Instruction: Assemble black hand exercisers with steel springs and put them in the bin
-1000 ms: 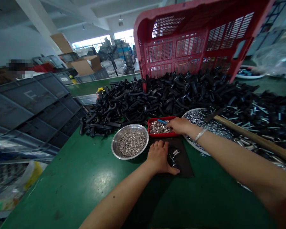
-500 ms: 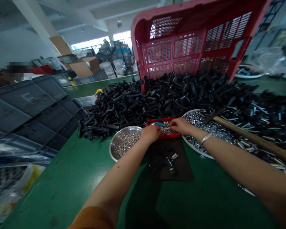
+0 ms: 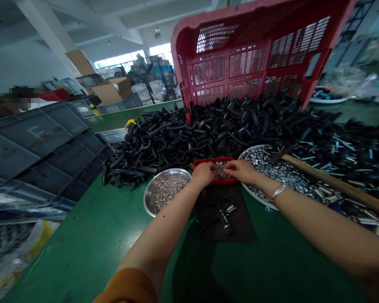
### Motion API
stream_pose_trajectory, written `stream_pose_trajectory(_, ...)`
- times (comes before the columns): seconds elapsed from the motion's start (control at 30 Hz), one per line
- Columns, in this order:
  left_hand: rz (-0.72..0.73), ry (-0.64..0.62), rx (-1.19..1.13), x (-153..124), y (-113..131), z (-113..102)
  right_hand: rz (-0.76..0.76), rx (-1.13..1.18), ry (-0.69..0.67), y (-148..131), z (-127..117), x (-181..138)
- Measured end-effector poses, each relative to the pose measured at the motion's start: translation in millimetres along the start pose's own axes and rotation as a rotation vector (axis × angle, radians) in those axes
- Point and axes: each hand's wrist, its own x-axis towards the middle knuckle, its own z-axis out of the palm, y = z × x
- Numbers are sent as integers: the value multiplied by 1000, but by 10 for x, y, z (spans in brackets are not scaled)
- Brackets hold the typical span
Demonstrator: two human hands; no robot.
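My left hand [image 3: 204, 173] reaches over the left part of a small red tray [image 3: 226, 182] of little metal pins. Its fingers are closed, and a bit of blue shows at the fingertips; whether they grip it is hidden. From the right, my right hand [image 3: 241, 171] has thumb and fingers pinched together over the pins, and anything between them is too small to make out. A dark mat [image 3: 244, 229] lies in front of the tray. On it are a black curved part with a metal fitting [image 3: 225, 221] and a small spring [image 3: 230, 208].
A steel bowl of small metal pieces [image 3: 148, 200] stands left of the tray. To the right is a wide plate [image 3: 255, 197] heaped with metal bits, a wooden-handled hammer [image 3: 331, 181] across it. Behind, black parts [image 3: 177, 139] pile up before a tipped red crate [image 3: 208, 71].
My left hand has moved slightly right over the tray, and the blue stick that lay visible there is now mostly covered. My right hand stays over the pins. The view has shifted slightly.
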Motion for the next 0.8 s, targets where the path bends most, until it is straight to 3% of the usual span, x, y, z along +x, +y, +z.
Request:
stream_pose_trajectory(0.27,-17,17,-297,-199,-74,-68,-42,-155,-28,-216,-87,-45)
stream_pose_trajectory(0.4,12,-166,-427,-511,-118,-153,-138,-130,-108,-289,-227,-302)
stream_pose_trajectory(0.5,91,-269,-292,-753,-116,-206,-157,-31,-218,-258,-258,-567)
stream_pose_trajectory(0.6,126,-242,2,-894,-59,-218,-128,-48,-294,-206,-185,-774)
stream_pose_trajectory(0.8,131,-287,150,-906,70,-234,-79,-69,-337,-183,-48,-914)
